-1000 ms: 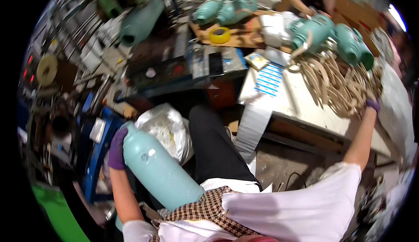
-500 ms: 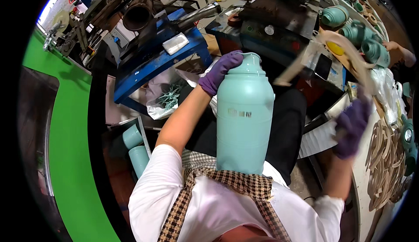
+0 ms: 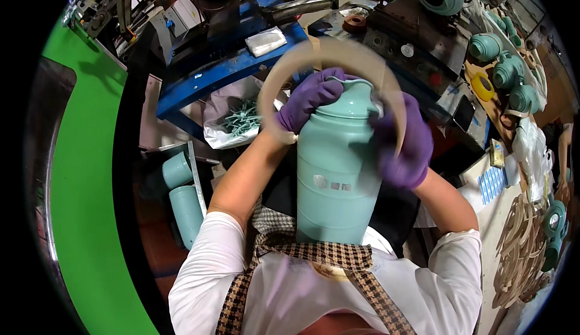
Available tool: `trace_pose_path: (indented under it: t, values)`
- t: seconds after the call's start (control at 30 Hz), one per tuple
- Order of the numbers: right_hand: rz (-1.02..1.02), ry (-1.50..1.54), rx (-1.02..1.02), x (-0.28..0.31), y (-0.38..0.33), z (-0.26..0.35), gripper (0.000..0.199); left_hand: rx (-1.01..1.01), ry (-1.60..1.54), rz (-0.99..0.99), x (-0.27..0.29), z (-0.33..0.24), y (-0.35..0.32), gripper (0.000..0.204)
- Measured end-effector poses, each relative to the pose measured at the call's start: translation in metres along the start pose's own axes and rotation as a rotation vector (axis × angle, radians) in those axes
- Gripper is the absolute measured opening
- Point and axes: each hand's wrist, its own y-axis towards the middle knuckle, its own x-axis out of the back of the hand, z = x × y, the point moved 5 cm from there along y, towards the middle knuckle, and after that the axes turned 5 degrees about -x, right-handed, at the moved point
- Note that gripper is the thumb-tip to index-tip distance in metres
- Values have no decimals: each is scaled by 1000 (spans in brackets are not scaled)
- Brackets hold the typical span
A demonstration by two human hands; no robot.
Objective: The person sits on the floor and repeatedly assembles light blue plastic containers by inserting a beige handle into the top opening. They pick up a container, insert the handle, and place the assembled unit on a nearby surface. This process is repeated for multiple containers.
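A pale green thermos flask [image 3: 335, 205] stands upright between my legs, its base against the checked apron. My left hand [image 3: 309, 98], in a purple glove, is closed on the flask's spouted top at its left side. My right hand [image 3: 408, 144], gloved alike and smeared by motion, grips one end of a curved beige flask handle [image 3: 329, 50]. The handle arches over the flask's top and both gloves, its other end hanging by my left wrist. Whether it touches the flask, I cannot tell.
Several similar beige handles [image 3: 516, 250] lie piled on the right-hand table. Green flask tops [image 3: 485, 47] line the far right. A blue metal stand [image 3: 193, 87] and a white bag of green scraps [image 3: 241, 120] are ahead left. Two green cylinders [image 3: 186, 211] lie beside my left arm.
My right hand has swung from the far right in to the flask, bringing the beige handle over its top. The left hand stays on the spout.
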Motion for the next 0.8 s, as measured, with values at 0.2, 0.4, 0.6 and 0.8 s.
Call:
trace_pose_path:
  t: [0.2,0.4,0.6,0.8]
  values:
    - [16,-66,388,6,-10,-12,38,-109,-167,-13,-3,-3,3,55]
    - [-111,958,-458,-6,-18,-139,76,-366,-52,-27,-24,-5,0,79]
    - [-11,1142,-556,-21,-19,-148,73,-333,-44,-23,1,-16,-9,32]
    - [-134,1475,-506,-19,-31,-163,78,-197,452,-200,-31,-37,-6,24]
